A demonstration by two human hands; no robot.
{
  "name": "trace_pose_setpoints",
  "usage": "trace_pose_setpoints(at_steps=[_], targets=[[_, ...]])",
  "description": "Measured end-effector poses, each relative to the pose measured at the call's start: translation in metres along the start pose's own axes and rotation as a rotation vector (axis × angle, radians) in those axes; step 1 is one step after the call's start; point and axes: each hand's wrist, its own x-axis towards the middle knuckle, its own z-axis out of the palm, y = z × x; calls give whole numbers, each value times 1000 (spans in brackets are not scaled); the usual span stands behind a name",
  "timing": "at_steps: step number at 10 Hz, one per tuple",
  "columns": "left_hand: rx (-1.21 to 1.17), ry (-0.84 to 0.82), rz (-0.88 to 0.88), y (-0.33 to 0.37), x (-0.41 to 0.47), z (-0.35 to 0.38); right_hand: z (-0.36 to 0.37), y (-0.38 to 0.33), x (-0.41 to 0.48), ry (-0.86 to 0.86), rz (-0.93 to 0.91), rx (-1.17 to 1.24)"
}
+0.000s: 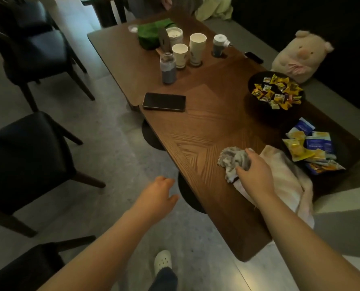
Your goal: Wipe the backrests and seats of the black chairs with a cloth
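A crumpled grey cloth lies on the wooden table near its front edge. My right hand grips the cloth from above, fingers curled into it. My left hand hovers over the floor left of the table, fingers loosely relaxed, holding nothing. Black chairs line the left side: one close to my left, another farther back, and a third at the bottom left corner.
The table carries a black phone, paper cups, jars, a green bag, a bowl of sweets, snack packets and a pale towel. A plush pig sits on the bench at the right. Grey floor runs between chairs and table.
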Motion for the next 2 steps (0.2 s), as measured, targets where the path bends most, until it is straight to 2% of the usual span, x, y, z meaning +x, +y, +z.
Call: trace_pose_setpoints(at_steps=[1, 2], targets=[[-11, 5, -20, -1, -11, 2, -7, -7, -20, 58, -84, -1], [-60, 65, -51, -2, -27, 5, -14, -20, -46, 46, -159, 31]])
